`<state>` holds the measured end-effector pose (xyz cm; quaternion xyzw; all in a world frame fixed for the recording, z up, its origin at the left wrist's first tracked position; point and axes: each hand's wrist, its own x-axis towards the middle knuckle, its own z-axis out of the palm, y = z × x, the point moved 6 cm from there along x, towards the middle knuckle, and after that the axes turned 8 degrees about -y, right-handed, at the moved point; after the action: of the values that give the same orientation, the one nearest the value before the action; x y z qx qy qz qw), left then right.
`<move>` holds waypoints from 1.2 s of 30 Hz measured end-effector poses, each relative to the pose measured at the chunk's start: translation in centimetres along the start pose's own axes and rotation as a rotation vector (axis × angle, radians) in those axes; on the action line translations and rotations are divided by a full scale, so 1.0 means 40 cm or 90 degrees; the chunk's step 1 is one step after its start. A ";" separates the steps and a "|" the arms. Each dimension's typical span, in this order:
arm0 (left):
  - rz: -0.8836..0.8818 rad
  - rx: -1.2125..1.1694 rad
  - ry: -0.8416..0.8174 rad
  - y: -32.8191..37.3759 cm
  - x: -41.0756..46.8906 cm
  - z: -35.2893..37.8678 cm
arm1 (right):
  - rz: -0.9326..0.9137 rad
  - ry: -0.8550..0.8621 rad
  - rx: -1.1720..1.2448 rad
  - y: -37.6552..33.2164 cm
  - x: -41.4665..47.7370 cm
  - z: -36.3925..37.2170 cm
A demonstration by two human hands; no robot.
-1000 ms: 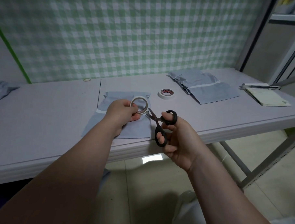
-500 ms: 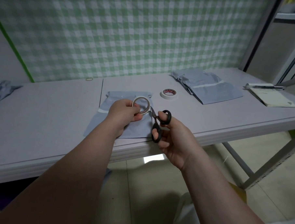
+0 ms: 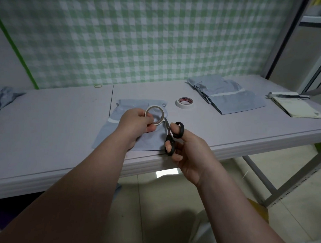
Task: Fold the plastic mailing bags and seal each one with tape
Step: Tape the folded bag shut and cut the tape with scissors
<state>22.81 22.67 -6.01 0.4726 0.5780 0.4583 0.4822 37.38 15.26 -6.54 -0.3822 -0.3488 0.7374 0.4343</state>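
A grey-blue mailing bag (image 3: pixel 151 139) lies flat near the table's front edge, its top part folded. Above it my left hand (image 3: pixel 137 123) holds a thin roll of white tape (image 3: pixel 155 114) upright between thumb and fingers. My right hand (image 3: pixel 188 150) grips black-handled scissors (image 3: pixel 171 135), thumb through the upper loop, and the blades point up at the roll's right side. A pile of more grey-blue bags (image 3: pixel 228 96) lies at the back right.
A second, wider tape roll (image 3: pixel 184 103) lies flat behind the bag. A notepad with a pen (image 3: pixel 296 107) sits at the far right, a crumpled bag (image 3: pixel 0 99) at the far left, a rubber band (image 3: pixel 98 86) by the checked wall. Table legs stand lower right.
My right hand has brought the scissors up and left, so the blade tips now sit right by the tape roll. My left hand and the roll have hardly moved.
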 end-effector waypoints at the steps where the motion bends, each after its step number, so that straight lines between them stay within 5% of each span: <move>1: -0.001 0.001 -0.001 -0.001 0.000 0.000 | -0.002 0.000 -0.003 0.001 0.001 -0.001; 20: -0.015 -0.049 0.007 0.006 -0.005 -0.001 | -0.070 0.019 -0.041 -0.042 -0.032 -0.014; 22: -0.016 -0.086 0.010 0.012 -0.010 -0.003 | -0.106 0.087 -0.159 -0.076 -0.031 -0.036; 28: 0.028 -0.130 0.051 0.034 -0.036 -0.051 | -0.160 0.344 -0.843 -0.155 0.002 -0.073; 36: 0.105 0.218 0.213 0.089 -0.108 -0.218 | -0.113 0.396 -1.181 -0.159 0.040 -0.005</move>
<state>14.91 18.23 -0.98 0.5103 0.6785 0.4634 0.2540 39.41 19.14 -1.67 -0.7214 -0.6869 0.0021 0.0884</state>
